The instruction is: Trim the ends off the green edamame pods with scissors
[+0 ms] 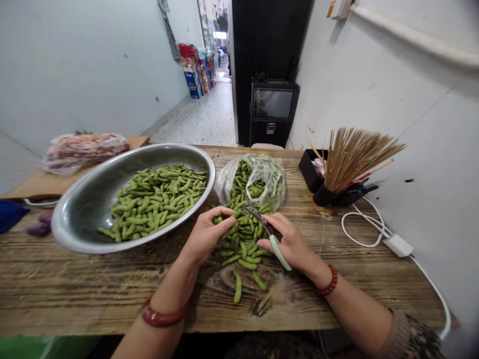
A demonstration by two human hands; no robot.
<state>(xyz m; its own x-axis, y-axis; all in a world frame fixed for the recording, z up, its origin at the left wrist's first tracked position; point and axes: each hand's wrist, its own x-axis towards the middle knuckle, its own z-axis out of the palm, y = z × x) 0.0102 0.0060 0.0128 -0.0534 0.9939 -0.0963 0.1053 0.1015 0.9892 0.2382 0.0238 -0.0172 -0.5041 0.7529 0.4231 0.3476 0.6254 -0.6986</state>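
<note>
Between the fingertips of my left hand (211,230) a green edamame pod (229,211) is pinched. My right hand (286,239) grips a pair of scissors (258,215) with pale green handles, and its blades point toward the pod. Beneath both hands lies a heap of edamame pods (245,239), spilling out of a clear plastic bag (275,182). A few single pods lie closer to me on the wood. Left of my hands a large metal basin (84,214) holds many more pods.
The wooden table (93,294) carries a black holder (325,197) of bamboo skewers (352,154) on the right. A white cable with an adapter (398,245) runs by the wall. At the back left, a bagged bundle (84,152) rests on a board (28,184). Purple items (39,225) sit beside the basin.
</note>
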